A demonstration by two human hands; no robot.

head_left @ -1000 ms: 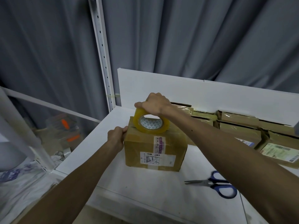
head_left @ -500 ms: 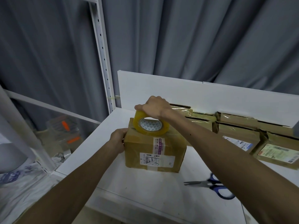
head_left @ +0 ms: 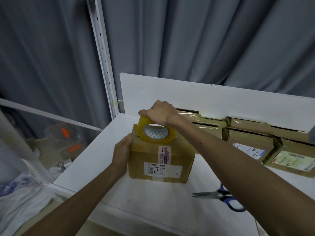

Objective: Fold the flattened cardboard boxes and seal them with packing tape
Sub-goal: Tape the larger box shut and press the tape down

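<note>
A folded brown cardboard box (head_left: 160, 160) with white shipping labels stands on the white table (head_left: 105, 160). On its top rests a yellowish roll of packing tape (head_left: 156, 133), tilted toward me. My right hand (head_left: 161, 113) grips the roll from above at its far edge. My left hand (head_left: 121, 153) lies flat against the box's left side, thumb at the top corner, bracing it. The top seam under the roll is hidden.
Blue-handled scissors (head_left: 219, 196) lie on the table right of the box. Several taped boxes (head_left: 252, 142) line the white back panel (head_left: 187, 92). A white shelf post (head_left: 104, 62) rises at left, with plastic-wrapped clutter (head_left: 63, 142) below it. Grey curtain behind.
My left hand slid a little lower along the box's left side. The right hand and tape roll have barely shifted on the box top.
</note>
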